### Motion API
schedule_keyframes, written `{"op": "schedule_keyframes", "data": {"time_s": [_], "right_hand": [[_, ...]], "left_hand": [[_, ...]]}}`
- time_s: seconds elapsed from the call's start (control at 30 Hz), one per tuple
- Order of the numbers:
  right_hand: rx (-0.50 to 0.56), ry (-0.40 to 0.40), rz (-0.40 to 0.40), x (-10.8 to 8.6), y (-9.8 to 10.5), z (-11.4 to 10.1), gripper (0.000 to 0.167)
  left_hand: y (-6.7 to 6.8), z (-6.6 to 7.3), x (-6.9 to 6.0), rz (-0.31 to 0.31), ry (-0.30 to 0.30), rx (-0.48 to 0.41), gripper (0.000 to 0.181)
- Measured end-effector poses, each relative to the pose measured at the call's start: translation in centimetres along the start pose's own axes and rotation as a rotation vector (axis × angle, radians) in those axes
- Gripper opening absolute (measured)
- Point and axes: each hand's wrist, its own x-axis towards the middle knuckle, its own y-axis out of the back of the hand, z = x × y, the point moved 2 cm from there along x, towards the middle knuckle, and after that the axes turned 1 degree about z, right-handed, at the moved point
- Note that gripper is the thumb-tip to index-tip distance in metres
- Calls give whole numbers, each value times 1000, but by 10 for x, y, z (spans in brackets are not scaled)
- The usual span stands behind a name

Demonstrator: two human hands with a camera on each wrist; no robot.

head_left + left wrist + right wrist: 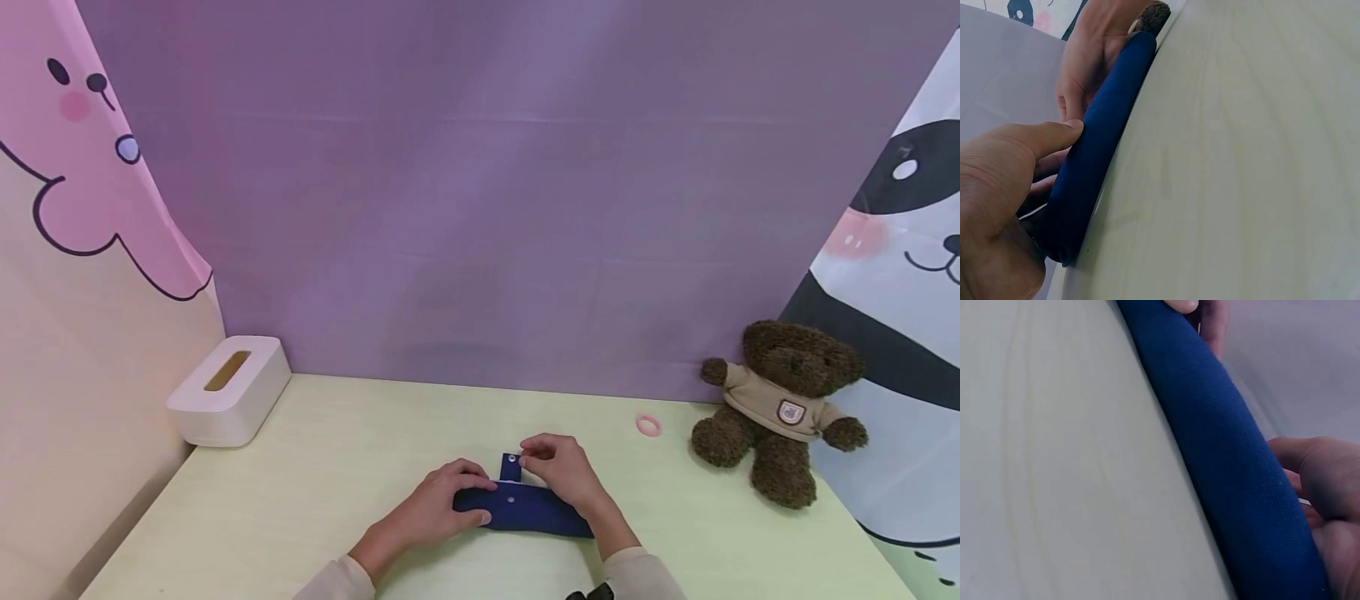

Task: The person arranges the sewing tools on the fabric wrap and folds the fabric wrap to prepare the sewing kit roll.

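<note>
A long, dark blue folded fabric pouch (536, 510) lies on the table at the front middle, with a metal snap on its face. From its far edge a short snap strap (510, 469) sticks up, bearing a second snap near its tip. My left hand (433, 502) grips the pouch's left end, thumb on the near side and fingers over the far edge. At the strap's right edge, my right hand (567, 473) pinches the strap with thumb and index finger. The left wrist view shows the pouch (1100, 137) as a thick roll; in the right wrist view it partly hides the right fingers.
A white tissue box (232, 396) stands at the table's back left. A pink ring (648, 425) lies to the right, near a brown teddy bear (783, 408) in a beige shirt. Behind the table (337, 433) hangs a purple cloth (480, 208).
</note>
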Motion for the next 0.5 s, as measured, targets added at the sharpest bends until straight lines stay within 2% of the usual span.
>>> {"op": "schedule_keyframes", "data": {"time_s": [0.23, 0.5], "right_hand": [[-37, 25, -34, 3, -1, 0, 21], [2, 23, -74, 2, -2, -1, 18]], "left_hand": [[2, 2, -1, -1, 12, -14, 33], [1, 1, -1, 7, 17, -10, 33]]}}
